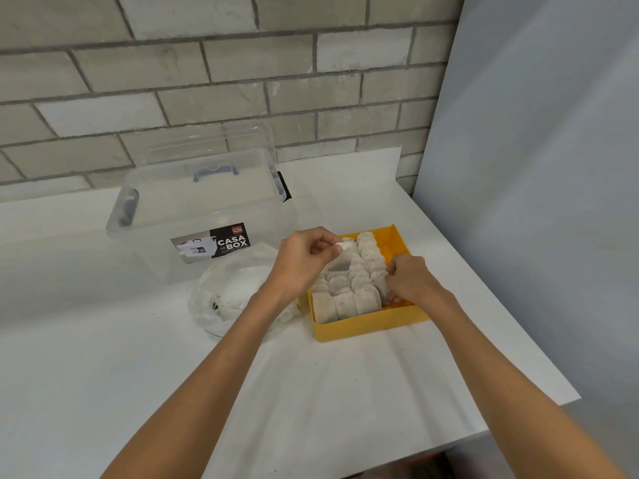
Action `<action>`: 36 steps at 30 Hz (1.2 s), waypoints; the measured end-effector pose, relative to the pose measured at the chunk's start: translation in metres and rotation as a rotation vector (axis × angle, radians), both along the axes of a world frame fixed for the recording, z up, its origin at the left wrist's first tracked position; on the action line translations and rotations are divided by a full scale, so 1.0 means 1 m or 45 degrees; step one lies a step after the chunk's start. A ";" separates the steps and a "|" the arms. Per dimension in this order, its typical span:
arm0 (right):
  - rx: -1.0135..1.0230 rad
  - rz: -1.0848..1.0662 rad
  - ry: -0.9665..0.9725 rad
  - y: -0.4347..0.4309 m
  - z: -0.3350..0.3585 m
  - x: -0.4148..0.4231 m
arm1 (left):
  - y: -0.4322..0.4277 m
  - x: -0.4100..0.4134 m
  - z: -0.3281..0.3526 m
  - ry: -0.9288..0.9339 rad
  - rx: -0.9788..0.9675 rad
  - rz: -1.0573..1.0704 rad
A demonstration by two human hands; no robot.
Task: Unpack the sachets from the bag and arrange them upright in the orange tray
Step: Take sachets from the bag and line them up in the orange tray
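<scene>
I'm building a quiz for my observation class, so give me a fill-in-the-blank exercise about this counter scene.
The sachets stand upright in a tray coloured ___.
The left hand pinches one ___ above the tray.
The clear bag lies on the tray's ___ side.
The clear box has a label reading CASA ___.
Missing words: orange; sachet; left; BOX.

Head-worn view, forward-down, close above counter (311, 392)
</scene>
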State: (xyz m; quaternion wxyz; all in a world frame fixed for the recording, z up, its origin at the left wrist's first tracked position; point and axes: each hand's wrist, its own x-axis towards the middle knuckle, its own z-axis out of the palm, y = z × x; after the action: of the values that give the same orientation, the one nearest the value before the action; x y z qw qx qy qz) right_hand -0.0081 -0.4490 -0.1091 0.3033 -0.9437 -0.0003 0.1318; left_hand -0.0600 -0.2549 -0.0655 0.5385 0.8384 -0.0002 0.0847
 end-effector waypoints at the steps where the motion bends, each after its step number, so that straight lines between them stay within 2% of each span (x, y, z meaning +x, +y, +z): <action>1: -0.002 -0.002 -0.003 -0.001 0.000 0.000 | -0.001 0.000 -0.001 0.000 0.011 -0.014; 5: 0.019 -0.015 -0.057 -0.005 0.011 -0.004 | -0.007 0.002 -0.002 0.013 0.071 -0.050; 11: 0.455 0.132 -0.108 -0.008 0.054 -0.016 | -0.019 0.008 0.002 0.038 0.011 -0.082; 13: 0.505 0.173 -0.134 -0.009 0.061 -0.020 | -0.025 0.010 0.003 0.037 -0.008 -0.097; 17: 0.375 0.172 -0.248 -0.014 0.059 -0.017 | -0.033 0.009 0.003 0.041 -0.022 -0.137; 27: -0.130 0.100 -0.136 -0.012 0.029 -0.012 | -0.020 0.000 -0.004 0.101 -0.088 -0.119; 36: -0.216 0.096 -0.024 -0.004 0.016 -0.013 | -0.009 -0.008 -0.010 0.121 -0.072 -0.071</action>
State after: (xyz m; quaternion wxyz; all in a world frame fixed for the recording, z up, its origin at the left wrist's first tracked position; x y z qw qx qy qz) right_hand -0.0212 -0.4532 -0.0929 0.2170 -0.9666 -0.0274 0.1336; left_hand -0.0679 -0.2635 -0.0757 0.5636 0.8255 0.0046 0.0297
